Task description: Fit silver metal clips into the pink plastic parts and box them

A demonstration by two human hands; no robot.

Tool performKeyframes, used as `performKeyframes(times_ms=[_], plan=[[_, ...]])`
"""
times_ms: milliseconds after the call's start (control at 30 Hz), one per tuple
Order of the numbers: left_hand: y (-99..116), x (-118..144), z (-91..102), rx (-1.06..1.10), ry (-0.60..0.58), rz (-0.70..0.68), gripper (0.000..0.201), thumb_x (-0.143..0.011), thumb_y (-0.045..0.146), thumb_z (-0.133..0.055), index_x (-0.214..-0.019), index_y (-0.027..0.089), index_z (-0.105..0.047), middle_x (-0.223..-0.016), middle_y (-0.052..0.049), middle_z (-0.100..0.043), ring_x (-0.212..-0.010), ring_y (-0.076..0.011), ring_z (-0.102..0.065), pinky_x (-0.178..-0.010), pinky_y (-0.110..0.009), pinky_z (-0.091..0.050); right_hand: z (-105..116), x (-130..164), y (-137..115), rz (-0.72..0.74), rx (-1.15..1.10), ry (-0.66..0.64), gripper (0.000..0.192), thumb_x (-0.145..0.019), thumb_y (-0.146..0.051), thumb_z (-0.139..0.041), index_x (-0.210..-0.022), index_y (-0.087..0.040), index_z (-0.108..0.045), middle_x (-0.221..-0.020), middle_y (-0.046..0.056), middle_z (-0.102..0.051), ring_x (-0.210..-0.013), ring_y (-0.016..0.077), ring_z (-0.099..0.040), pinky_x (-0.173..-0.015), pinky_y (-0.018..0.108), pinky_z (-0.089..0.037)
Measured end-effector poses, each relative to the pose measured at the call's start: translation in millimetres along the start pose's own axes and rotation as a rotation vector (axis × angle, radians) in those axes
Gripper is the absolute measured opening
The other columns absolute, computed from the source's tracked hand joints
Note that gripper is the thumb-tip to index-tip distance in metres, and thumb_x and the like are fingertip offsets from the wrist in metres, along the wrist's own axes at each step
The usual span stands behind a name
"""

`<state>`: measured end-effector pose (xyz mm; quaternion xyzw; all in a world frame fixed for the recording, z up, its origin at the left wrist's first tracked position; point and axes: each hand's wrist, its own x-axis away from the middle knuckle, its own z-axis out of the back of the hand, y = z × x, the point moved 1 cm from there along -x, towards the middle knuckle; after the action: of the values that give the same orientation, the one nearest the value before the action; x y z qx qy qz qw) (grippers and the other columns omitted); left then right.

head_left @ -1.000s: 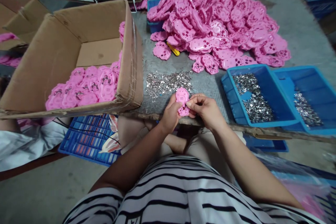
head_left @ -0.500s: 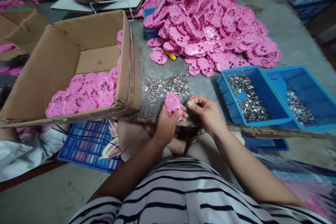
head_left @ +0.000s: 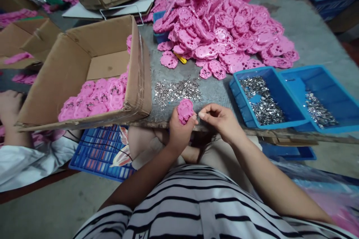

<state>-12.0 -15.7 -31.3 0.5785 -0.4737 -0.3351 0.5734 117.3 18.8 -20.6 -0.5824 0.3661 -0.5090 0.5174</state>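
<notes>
My left hand (head_left: pixel 180 129) grips a pink plastic part (head_left: pixel 185 110) with a wavy, flower-like outline, held near the table's front edge. Just to the right, my right hand (head_left: pixel 220 119) pinches thumb and forefinger together close to the part. Whatever is between those fingertips is too small to make out. Beyond both hands, a spread of small silvery metal pieces (head_left: pixel 178 90) lies on the table.
A large heap of pink parts (head_left: pixel 218 26) covers the table's far middle, a yellow tool (head_left: pixel 180 58) at its edge. Blue bins (head_left: pixel 280 119) of metal pieces stand right. An open carton (head_left: pixel 75 44) holds pink parts at left. Another person's hand (head_left: pixel 9 106) shows far left.
The pink part in my left hand has turned, and a different face now shows. My right hand has shifted slightly, still pinched. The whole view has swung a little.
</notes>
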Motion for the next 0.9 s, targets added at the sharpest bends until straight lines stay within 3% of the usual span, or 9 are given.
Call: performKeyframes(times_ms=[167,300,400,567,733,900], plan=[[-4,3,-3.9,0.08,-0.088,0.029,0.026,-0.068,0.021,-0.075,-0.087,0.022,-0.057,-0.075,0.002,-0.064,-0.062,-0.0118,-0.057,-0.062,-0.024,-0.045,8,3,-3,0.084,0.105,-0.004,0.023,-0.068,-0.039,-0.068,-0.06,-0.018,-0.061,-0.065,0.001,-0.058,-0.064,0.0145,-0.049,-0.063,0.029,-0.039],[3,2,-4.0,0.406,-0.254,0.157,0.035,-0.079,0.048,-0.063,-0.101,0.021,-0.06,-0.096,-0.005,-0.067,-0.088,-0.0192,-0.063,-0.074,-0.029,-0.051,9,8,-1,0.092,-0.111,0.144,0.018,-0.062,-0.033,-0.07,-0.057,-0.019,-0.06,-0.08,0.003,-0.061,-0.086,0.0198,-0.057,-0.08,0.035,-0.042],[12,4,-2.3,0.528,-0.317,0.195,0.047,-0.076,0.045,-0.069,-0.116,0.025,-0.057,-0.113,-0.007,-0.065,-0.108,-0.0218,-0.06,-0.088,-0.032,-0.05,5,16,0,0.052,-0.239,0.194,0.016,-0.061,-0.031,-0.07,-0.057,-0.019,-0.06,-0.102,0.007,-0.063,-0.108,0.0251,-0.055,-0.091,0.039,-0.041],[13,12,-1.6,0.517,-0.369,0.104,0.069,-0.065,0.028,-0.082,-0.126,0.032,-0.051,-0.129,-0.006,-0.057,-0.129,-0.0258,-0.048,-0.104,-0.039,-0.042,-6,28,-4,0.053,-0.321,0.185,0.014,-0.065,-0.03,-0.07,-0.061,-0.018,-0.062,-0.114,0.009,-0.061,-0.115,0.0257,-0.053,-0.099,0.041,-0.038],[5,12,-2.0,0.467,-0.405,-0.038,0.054,-0.065,0.031,-0.083,-0.113,0.029,-0.058,-0.127,-0.006,-0.059,-0.129,-0.0253,-0.048,-0.109,-0.042,-0.037,-10,30,-5,0.059,-0.4,0.176,0.017,-0.062,-0.028,-0.074,-0.054,-0.019,-0.061,-0.109,0.006,-0.059,-0.113,0.0251,-0.052,-0.103,0.044,-0.033],[3,12,-1.3,0.423,-0.443,-0.132,0.049,-0.068,0.029,-0.081,-0.113,0.029,-0.059,-0.126,-0.005,-0.058,-0.127,-0.024,-0.049,-0.11,-0.042,-0.036,-9,27,-5,0.071,-0.388,0.152,0.019,-0.061,-0.028,-0.075,-0.053,-0.019,-0.06,-0.105,0.005,-0.059,-0.109,0.0235,-0.052,-0.103,0.042,-0.032]])
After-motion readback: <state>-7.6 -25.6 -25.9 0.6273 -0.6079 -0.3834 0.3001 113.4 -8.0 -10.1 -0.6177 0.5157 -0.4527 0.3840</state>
